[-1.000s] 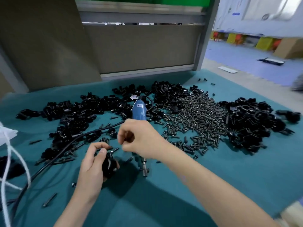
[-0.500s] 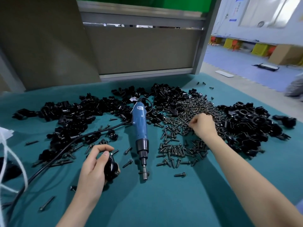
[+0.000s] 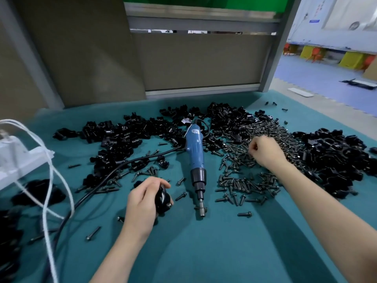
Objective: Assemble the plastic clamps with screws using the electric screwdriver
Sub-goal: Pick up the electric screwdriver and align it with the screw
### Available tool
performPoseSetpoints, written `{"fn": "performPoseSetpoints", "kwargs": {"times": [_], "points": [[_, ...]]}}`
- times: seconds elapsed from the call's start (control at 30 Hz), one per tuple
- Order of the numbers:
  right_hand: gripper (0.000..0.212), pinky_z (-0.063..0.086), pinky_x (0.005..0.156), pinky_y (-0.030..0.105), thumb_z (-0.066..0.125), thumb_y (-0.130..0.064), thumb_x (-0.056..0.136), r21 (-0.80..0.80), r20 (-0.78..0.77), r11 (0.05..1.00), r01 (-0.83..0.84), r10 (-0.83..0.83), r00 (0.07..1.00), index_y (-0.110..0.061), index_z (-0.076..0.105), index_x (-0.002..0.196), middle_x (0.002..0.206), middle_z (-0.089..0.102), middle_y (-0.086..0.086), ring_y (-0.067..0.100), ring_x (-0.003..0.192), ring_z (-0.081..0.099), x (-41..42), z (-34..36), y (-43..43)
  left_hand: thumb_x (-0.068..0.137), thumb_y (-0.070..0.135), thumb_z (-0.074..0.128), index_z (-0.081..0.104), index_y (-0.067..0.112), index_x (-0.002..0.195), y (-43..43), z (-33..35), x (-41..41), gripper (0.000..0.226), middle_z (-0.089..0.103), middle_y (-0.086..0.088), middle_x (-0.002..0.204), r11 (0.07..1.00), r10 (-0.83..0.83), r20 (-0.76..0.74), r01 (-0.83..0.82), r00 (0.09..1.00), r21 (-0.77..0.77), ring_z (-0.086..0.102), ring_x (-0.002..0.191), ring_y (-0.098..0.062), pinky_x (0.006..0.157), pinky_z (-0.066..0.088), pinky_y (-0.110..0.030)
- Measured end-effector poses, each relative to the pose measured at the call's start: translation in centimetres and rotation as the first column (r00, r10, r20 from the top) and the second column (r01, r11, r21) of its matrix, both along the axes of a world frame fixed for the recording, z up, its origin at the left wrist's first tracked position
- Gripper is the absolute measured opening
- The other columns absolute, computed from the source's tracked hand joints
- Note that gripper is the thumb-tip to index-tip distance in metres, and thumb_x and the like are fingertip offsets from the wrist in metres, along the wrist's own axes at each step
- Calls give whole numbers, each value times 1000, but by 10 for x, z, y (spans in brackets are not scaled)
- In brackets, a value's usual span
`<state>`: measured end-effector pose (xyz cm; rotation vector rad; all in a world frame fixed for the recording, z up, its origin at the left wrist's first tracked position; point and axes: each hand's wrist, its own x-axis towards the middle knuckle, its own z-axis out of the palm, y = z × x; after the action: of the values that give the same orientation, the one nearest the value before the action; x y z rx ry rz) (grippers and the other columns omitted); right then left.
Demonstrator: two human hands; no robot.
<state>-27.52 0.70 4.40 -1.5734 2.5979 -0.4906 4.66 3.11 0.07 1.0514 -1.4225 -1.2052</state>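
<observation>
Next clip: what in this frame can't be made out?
1. Head view: whether the right hand holds a screw from the pile of dark metal screws; its curled fingers hide it.
2. Head view: the shape of the black plastic clamp; the left hand covers most of it.
3. Head view: the white plastic object at the left; the frame edge cuts it off.

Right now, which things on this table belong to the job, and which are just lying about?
Job: left hand gripping a clamp; right hand at the screw pile; blue electric screwdriver, lying idle; heaps of loose clamp parts.
Lying about: white cord; white block at the left edge; orange chairs in the background.
</observation>
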Motion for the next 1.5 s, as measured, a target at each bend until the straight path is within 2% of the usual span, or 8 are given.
{"fn": "performPoseSetpoints", "kwargs": {"times": [0.13,0.3,0.5,0.7,0.93,1.1,1.23,1.5], "points": [[12,43,63,8,65,-10,89,-273,153,936,-222,270,951,-20,62,85,80,64,-8,6,74,61,63,28,17,105,20,33,69,10,77,-1,-1,-1,46,67,-11,56,998,43,-24,-42,999,45,59,49,-10,40,36,-12],[19,53,65,16,69,-3,86,-315,345,756,-573,654,673,-21,67,81,72,66,-10,4,61,65,170,32,55,103,20,38,75,21,71,-4,-3,0,49,69,1,62,993,119,11,-119,993,20,60,62,-14,51,36,-22],[10,54,76,25,67,-4,88,-315,361,751,-581,661,658,-10,74,92,90,61,0,13,72,64,191,23,50,101,14,41,66,17,59,-5,-2,1,50,59,-3,55,995,102,-68,-102,992,16,51,51,-16,43,36,-18],[12,46,81,18,66,-7,88,-245,193,704,-667,709,678,-12,74,97,91,64,-2,8,78,55,197,25,45,87,27,37,53,-8,70,-5,-6,0,42,49,1,55,991,78,-4,-78,997,-109,41,56,-16,57,33,-43],[19,54,82,19,70,-1,84,-339,413,714,-612,698,586,-19,76,86,82,74,-12,1,80,67,187,23,43,88,30,39,48,21,54,-7,-7,-1,37,41,7,52,994,96,-61,-99,993,-44,35,54,-14,54,28,-42],[21,53,75,24,76,-2,79,-393,592,755,-525,645,483,-23,78,78,81,64,-8,8,71,60,185,18,38,88,33,40,53,3,65,-5,-9,-1,40,47,0,59,996,79,-97,-83,992,-39,40,57,-13,55,33,-31],[15,38,56,11,79,-10,77,-370,611,757,-538,635,472,-24,77,78,62,64,-17,0,52,47,183,16,35,90,34,38,55,20,58,-5,-9,0,39,42,7,53,994,85,-45,-87,995,-67,37,54,-10,53,30,-29],[17,49,60,16,76,-42,69,-370,696,793,-484,582,422,-28,75,79,70,71,-6,5,59,59,178,17,28,91,35,37,63,16,61,-7,-7,-4,44,55,4,57,995,85,-99,-90,991,-51,47,57,-11,56,38,-29]]}}
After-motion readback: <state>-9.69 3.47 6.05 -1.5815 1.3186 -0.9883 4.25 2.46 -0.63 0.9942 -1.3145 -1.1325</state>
